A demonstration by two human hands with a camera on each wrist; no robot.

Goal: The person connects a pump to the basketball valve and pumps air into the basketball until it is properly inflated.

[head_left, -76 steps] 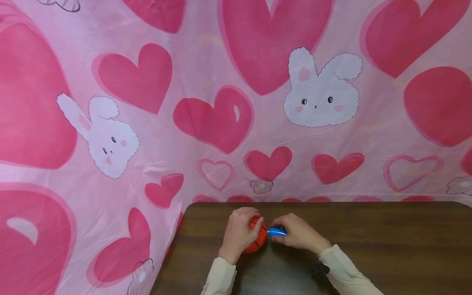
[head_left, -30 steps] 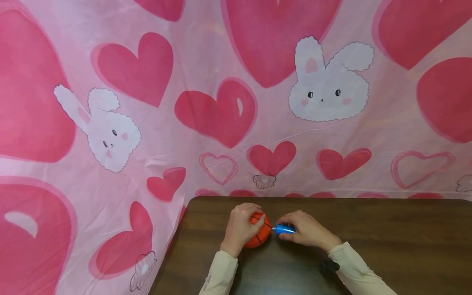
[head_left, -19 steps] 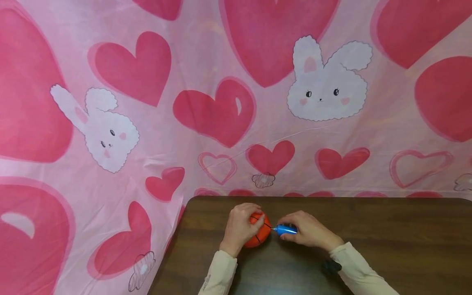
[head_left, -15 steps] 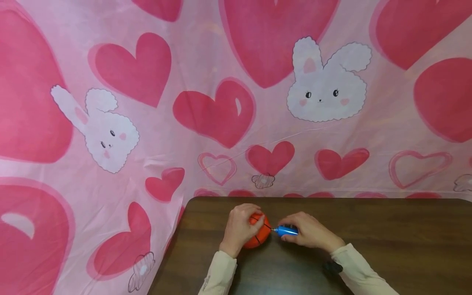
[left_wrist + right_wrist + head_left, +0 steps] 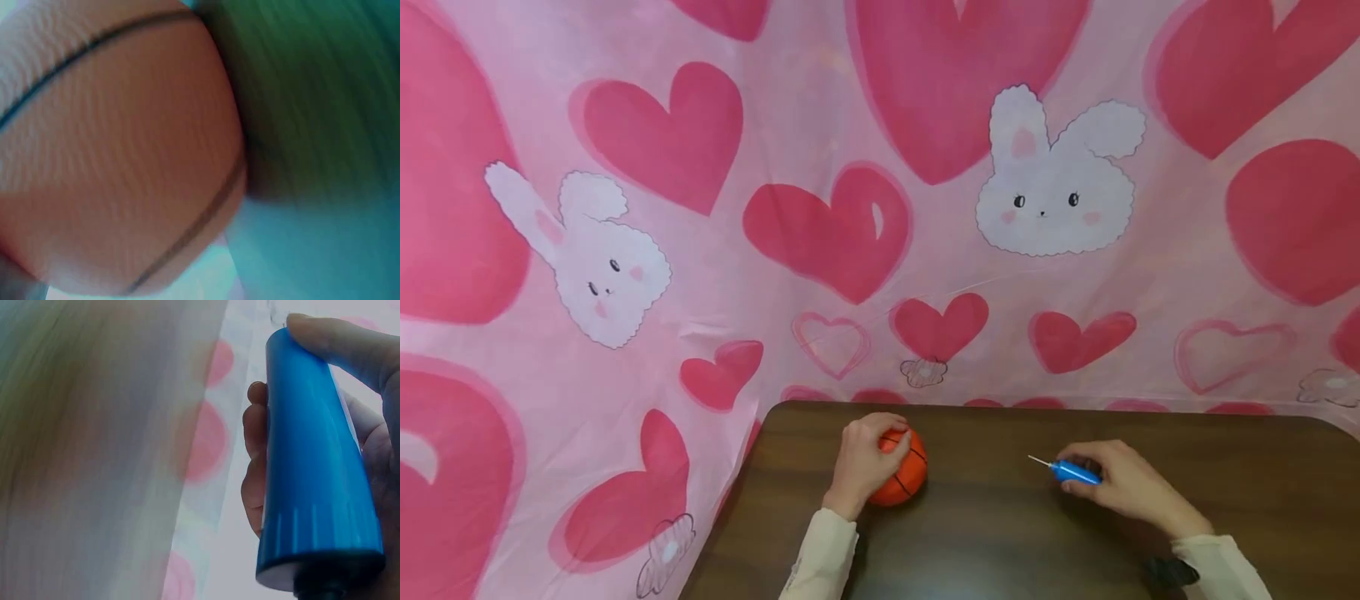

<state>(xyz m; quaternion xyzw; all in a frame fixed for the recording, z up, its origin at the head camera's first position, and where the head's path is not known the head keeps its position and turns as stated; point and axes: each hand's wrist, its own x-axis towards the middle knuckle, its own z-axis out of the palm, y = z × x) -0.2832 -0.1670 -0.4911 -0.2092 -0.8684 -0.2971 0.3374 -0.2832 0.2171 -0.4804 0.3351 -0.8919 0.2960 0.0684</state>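
Note:
A small orange basketball (image 5: 898,479) rests on the dark wooden table (image 5: 1000,533), and my left hand (image 5: 863,458) grips it from the left and top. In the left wrist view the basketball (image 5: 112,150) fills most of the frame. My right hand (image 5: 1120,479) holds a small blue pump (image 5: 1073,472) with a thin needle (image 5: 1039,460) pointing left, well apart from the ball. Up close in the right wrist view, fingers (image 5: 331,340) and thumb curl round the blue pump (image 5: 312,462).
A pink cloth with red hearts and white bunnies (image 5: 1052,183) hangs behind the table and drapes down at its left. The table's left edge (image 5: 730,517) lies close to my left arm. A dark band (image 5: 1165,571) shows at my right cuff.
My right hand has pulled the pump's needle out of the ball and moved right. My left hand has shifted the ball slightly left.

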